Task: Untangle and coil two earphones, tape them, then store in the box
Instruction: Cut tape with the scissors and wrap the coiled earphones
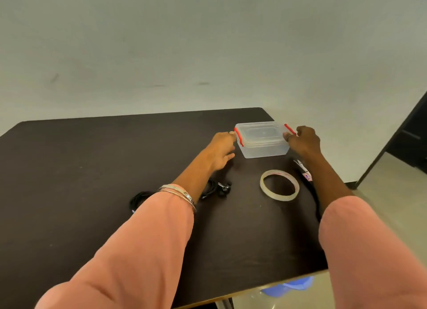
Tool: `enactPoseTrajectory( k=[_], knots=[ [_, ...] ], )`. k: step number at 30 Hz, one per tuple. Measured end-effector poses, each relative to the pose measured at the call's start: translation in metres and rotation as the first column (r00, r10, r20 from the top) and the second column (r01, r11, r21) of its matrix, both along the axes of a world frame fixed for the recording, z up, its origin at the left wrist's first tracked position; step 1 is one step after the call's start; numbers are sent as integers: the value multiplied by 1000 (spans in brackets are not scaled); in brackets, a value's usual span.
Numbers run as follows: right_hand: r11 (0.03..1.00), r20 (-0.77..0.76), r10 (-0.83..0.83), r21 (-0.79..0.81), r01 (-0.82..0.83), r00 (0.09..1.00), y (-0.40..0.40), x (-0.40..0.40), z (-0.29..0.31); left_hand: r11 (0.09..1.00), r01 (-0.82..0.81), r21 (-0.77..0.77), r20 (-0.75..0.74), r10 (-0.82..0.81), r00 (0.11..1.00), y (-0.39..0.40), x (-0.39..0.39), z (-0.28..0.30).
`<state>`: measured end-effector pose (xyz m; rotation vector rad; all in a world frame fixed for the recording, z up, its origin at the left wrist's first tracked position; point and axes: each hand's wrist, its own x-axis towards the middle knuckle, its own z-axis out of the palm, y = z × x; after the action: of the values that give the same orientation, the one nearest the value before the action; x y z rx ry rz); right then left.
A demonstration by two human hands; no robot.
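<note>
Two hands reach a clear lidded box at the bench's far side. Left grip touches its red clasp with a fingertip; right grip pinches the opposite clasp. Light, rigid plastic, probably slippery; black earphones lie behind the left grip.

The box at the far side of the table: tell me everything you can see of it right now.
The box is a small rectangular tub of clear plastic, its clear lid on top, with a red clip at each short end. It stands upright and looks empty, on the dark table near the far right corner. The left hand touches the left clip with a fingertip; the right hand curls its fingers at the right clip. Whether the clips are latched cannot be told.
</note>
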<state>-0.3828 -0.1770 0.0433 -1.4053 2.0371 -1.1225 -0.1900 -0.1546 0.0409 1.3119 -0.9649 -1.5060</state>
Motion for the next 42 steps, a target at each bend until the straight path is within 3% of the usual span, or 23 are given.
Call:
enactPoseTrajectory(
  k=[4,9,11,13,15,17,19,21,24,26,29,33,37,42],
  knots=[
    [1000,73,-27,-7,27,997,-6,5,-7,999,20,-35,12,-20,1000,-13,-8,-5],
    [993,66,-108,-51,111,992,-2,4,-5,982,-124,-140,285,160,945,-9,-16,-19],
    [987,23,-125,-96,127,992,5,1,-8,963,-139,-231,445,232,865,1,-19,-25],
    [986,-20,-106,-132,102,994,13,-1,-13,960,-43,-278,569,200,798,8,-24,-31],
    [988,-45,-69,-139,62,997,21,-1,-17,969,101,-224,693,85,716,16,-32,-32],
    [992,-59,-36,-123,29,998,26,0,-19,962,231,-146,830,-8,558,25,-42,-30],
    [996,-103,-2,-92,-8,995,31,0,-20,949,284,-133,900,-5,437,32,-51,-29],
    [997,-186,70,-26,-76,980,36,-1,-20,943,287,-166,913,36,407,35,-55,-27],
    [968,-340,247,125,-217,907,47,1,-16,947,250,-202,893,73,444,36,-52,-23],
    [946,-369,323,141,-291,871,54,4,-13,949,226,-222,881,95,463,38,-44,-18],
    [896,-292,436,53,-440,851,61,13,-8,954,165,-249,842,129,524,39,-21,-8],
    [809,-179,580,7,-588,795,67,51,4,950,52,-306,701,188,688,51,32,12],
    [804,-106,579,-92,-588,808,69,107,8,963,15,-270,502,128,856,68,96,15],
    [794,-29,597,-121,-595,802,67,176,1,952,-32,-304,265,116,957,93,172,0]
  ],
)
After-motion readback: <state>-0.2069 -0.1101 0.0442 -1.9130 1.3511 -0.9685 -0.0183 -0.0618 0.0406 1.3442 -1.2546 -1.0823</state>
